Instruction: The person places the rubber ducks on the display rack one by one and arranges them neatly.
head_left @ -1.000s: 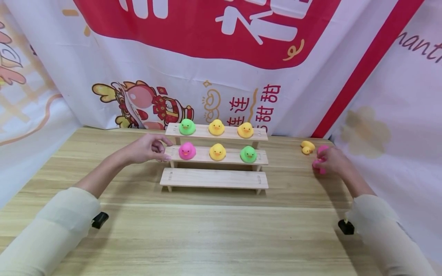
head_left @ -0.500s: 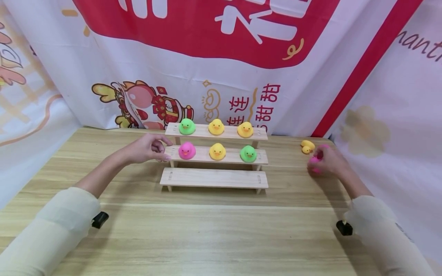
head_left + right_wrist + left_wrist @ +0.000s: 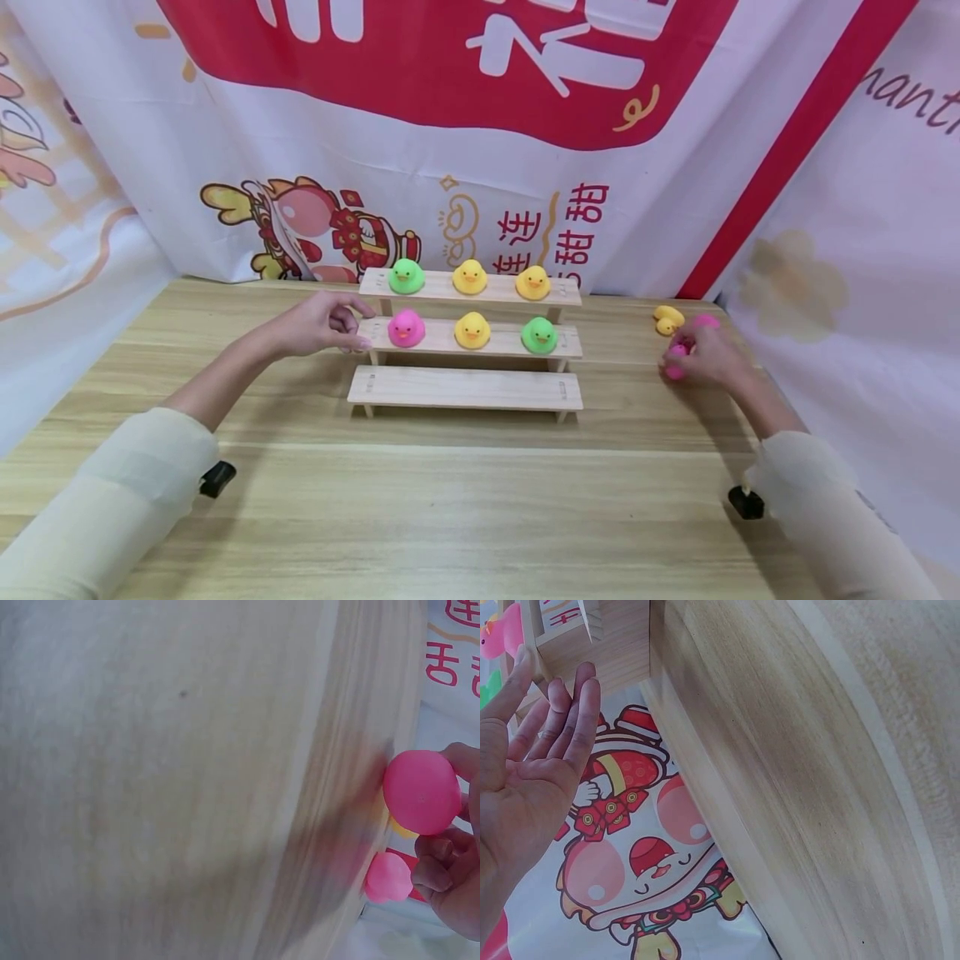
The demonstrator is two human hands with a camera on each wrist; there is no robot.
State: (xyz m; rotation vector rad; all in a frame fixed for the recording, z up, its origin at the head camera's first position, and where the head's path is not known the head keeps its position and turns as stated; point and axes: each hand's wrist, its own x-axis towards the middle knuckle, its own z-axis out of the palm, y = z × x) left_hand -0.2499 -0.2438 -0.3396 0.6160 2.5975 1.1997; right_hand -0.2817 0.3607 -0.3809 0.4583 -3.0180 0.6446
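My left hand [image 3: 322,323] pinches the left end of the middle shelf of a three-step wooden display stand [image 3: 465,385], thumb and index finger at its edges. In the left wrist view, the other fingers [image 3: 576,712] are loosely bent beside the stand. My right hand [image 3: 708,354] holds a pink rubber duck [image 3: 677,363] between thumb and fingers, and its round base [image 3: 422,793] faces the right wrist camera. Behind that hand a second pink duck [image 3: 705,321] is partly hidden. Nearby, a yellow rubber duck [image 3: 667,320] lies tipped over on the table.
On the top shelf sit a green duck [image 3: 406,276] and two yellow ducks [image 3: 470,277]. The middle shelf carries a pink duck [image 3: 406,328], a yellow duck [image 3: 472,331] and a green duck [image 3: 539,335]. Printed cloth [image 3: 420,158] hangs behind the wooden table [image 3: 450,508].
My right hand has shifted slightly left with the pink duck, away from the other pink duck behind it. The left hand and the stand have stayed still.
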